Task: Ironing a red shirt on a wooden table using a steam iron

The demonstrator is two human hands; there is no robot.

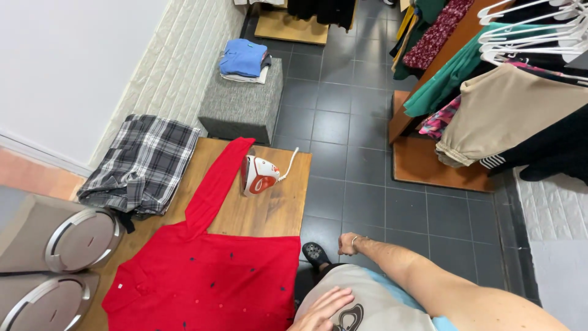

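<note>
so i count one red shirt (208,276), one iron (258,175), one plaid shirt (144,164), two round metal lids (82,240), one grey ottoman (242,107), two hands (323,309) in view

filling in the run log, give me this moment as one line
left hand: flat on own shirt | right hand: empty, beside table | red shirt: spread on table | iron: upright, untouched

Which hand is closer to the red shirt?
The left hand. It rests on the person's own grey top, just off the red shirt at its right edge. The right hand hangs out over the floor tiles, farther from the shirt, near a dark shoe.
</note>
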